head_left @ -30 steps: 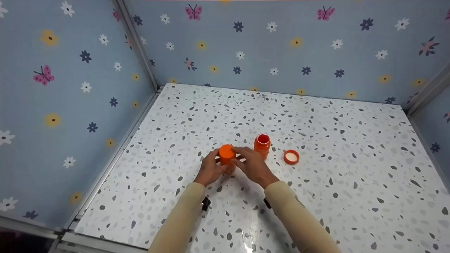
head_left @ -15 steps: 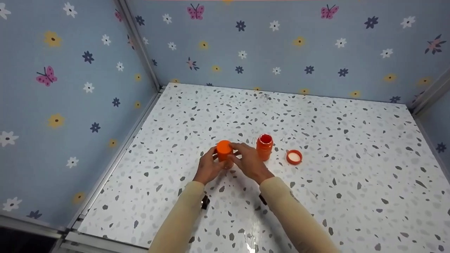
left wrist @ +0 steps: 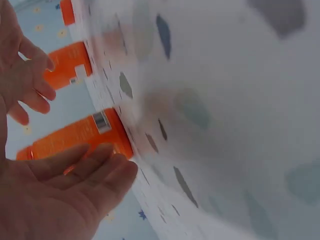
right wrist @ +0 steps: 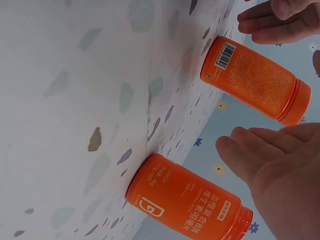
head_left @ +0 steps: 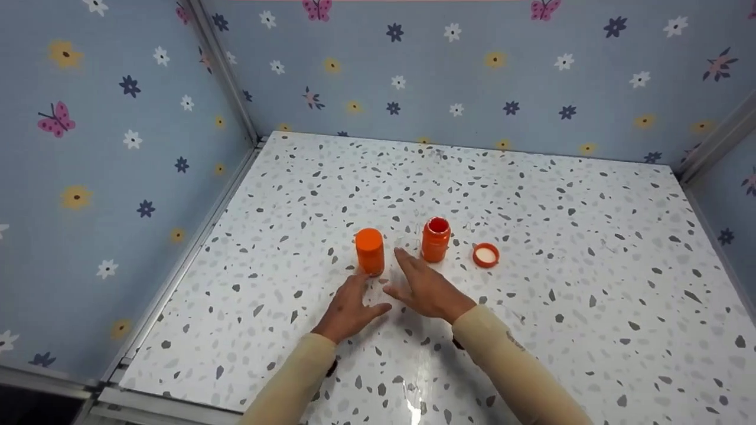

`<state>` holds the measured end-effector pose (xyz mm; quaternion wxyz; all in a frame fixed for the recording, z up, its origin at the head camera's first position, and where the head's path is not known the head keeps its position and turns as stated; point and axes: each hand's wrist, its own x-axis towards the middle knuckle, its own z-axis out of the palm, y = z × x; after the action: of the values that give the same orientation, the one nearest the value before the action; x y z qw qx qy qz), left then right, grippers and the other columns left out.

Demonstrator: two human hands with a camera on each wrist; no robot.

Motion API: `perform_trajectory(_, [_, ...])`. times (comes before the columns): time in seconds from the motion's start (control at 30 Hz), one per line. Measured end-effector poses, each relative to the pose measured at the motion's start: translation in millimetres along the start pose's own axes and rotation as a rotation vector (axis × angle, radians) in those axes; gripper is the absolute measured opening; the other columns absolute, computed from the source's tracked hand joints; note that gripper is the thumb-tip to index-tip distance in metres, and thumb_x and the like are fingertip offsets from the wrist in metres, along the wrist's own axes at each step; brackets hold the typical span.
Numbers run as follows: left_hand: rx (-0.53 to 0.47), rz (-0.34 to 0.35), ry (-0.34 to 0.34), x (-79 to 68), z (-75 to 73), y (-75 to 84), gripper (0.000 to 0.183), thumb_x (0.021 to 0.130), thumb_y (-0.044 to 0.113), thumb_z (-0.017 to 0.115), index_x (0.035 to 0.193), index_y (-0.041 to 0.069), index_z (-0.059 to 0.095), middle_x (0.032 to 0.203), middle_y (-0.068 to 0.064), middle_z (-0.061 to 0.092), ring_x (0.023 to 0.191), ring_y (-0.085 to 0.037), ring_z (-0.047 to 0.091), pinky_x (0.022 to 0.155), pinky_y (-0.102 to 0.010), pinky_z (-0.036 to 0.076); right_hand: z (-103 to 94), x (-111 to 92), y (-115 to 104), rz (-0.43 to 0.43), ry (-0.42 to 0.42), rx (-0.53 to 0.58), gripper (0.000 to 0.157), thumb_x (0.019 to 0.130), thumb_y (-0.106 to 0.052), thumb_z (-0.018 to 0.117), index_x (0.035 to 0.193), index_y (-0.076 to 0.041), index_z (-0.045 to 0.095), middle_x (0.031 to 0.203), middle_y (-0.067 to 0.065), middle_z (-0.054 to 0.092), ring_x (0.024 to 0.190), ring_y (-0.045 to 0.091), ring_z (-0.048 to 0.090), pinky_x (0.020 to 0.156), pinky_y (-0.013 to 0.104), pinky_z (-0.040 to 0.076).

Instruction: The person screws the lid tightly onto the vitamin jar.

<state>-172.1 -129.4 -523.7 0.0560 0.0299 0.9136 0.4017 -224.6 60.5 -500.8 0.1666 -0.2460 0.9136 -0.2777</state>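
Broadly, floral walls (head_left: pixel 484 88) edge a speckled bench (head_left: pixel 620 265); left hand (head_left: pixel 349 310), fingers extended, faces a smooth, cylindrical capped bottle (head_left: pixel 370 254) at one o'clock; right hand (head_left: pixel 431 291), likewise, an uncapped bottle (head_left: pixel 435 244) at twelve.

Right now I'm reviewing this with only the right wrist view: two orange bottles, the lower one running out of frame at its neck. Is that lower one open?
Observer: Yes. The head view looks down into that bottle and shows a red inside.
Operator: Is there a loose lid outside my picture?
Observer: Yes, an orange lid lies on the table, to the right of it in the head view.
Operator: Which side is up?
Observer: Its pale inner side.
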Motion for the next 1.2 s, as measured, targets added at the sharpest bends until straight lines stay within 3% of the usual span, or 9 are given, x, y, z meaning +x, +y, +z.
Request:
perform_trajectory(0.13, [0.066,0.131,-0.05,-2.3,5.7,6.0,0.088,0.086,0.033,0.08,0.153,0.003,0.032,0.149,-0.018,0.043,0.129,-0.031,0.049,0.109,-0.048,0.04,-1.8,-13,9,-0.064,-0.045,-0.101,0.088,0.097,-0.059,0.053,0.16,-0.011,0.016,0.166,0.01,0.014,0.15,0.028,0.018,0.119,0.048,0.021])
perform_trajectory(0.33, [0.126,0.181,-0.139,0.7,13.4,17.6,0.102,0.085,0.057,0.071,0.157,0.003,0.023,0.162,-0.015,0.024,0.144,-0.03,0.033,0.115,-0.047,0.031,-3.8,-33,23,-0.108,-0.051,-0.18,0.087,0.098,-0.062,0.048,0.16,-0.01,0.016,0.166,0.012,0.009,0.152,0.026,0.008,0.12,0.049,0.014])
perform_trajectory(0.4, [0.164,0.211,-0.151,2.3,15.6,21.1,0.105,0.085,0.061,0.069,0.158,0.005,0.021,0.164,-0.014,0.02,0.149,-0.029,0.023,0.116,-0.046,0.027,-4.8,-40,27,-0.11,-0.04,-0.186,0.086,0.098,-0.062,0.047,0.16,-0.01,0.016,0.166,0.012,0.008,0.152,0.026,0.007,0.12,0.051,0.012])
perform_trajectory(0.53, [0.221,0.268,-0.155,7.1,20.6,25.3,0.109,0.083,0.063,0.069,0.16,0.007,0.016,0.165,-0.015,0.013,0.151,-0.03,0.014,0.117,-0.047,0.025,-6.5,-51,35,-0.109,0.003,-0.208,0.084,0.099,-0.061,0.045,0.16,-0.009,0.018,0.165,0.015,0.01,0.152,0.03,0.006,0.119,0.056,0.009])
perform_trajectory(0.93, [0.344,0.299,-0.221,23.7,37.7,32.8,0.121,0.077,0.069,0.072,0.161,0.012,0.008,0.167,-0.013,0.0,0.152,-0.03,0.0,0.12,-0.049,0.015,-12.3,-73,70,-0.016,0.105,-0.275,0.084,0.099,-0.059,0.046,0.159,-0.008,0.018,0.165,0.019,0.008,0.151,0.037,0.007,0.115,0.066,0.004])
perform_trajectory(1.2, [0.371,0.317,-0.211,33.8,48.1,42.0,0.127,0.074,0.072,0.072,0.161,0.011,0.002,0.167,-0.012,-0.004,0.152,-0.03,-0.001,0.121,-0.046,0.012,-20.0,-84,93,0.031,0.159,-0.3,0.085,0.099,-0.058,0.049,0.159,-0.005,0.019,0.163,0.023,0.011,0.15,0.041,0.007,0.113,0.07,0.005])
